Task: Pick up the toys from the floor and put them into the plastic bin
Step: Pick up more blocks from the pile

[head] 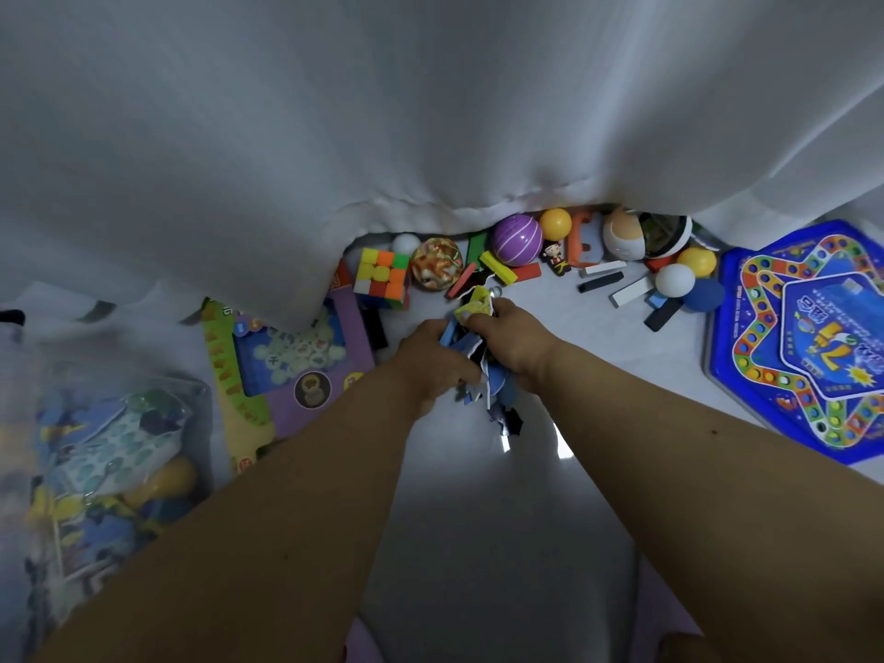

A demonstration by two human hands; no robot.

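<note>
Now both the left hand (433, 361) and right hand (509, 339) clutch a bundle of foam pieces (471, 346), with the plastic bin (28, 471) lying at eight o'clock, nearer the left hand.

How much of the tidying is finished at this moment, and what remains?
Done: the plastic bin at the left already holds several toys. In hand: the left hand and right hand together grip a bunch of flat puzzle pieces. Left on the floor: the cube, purple ball, coloured blocks, the purple game box and the blue board.
</note>
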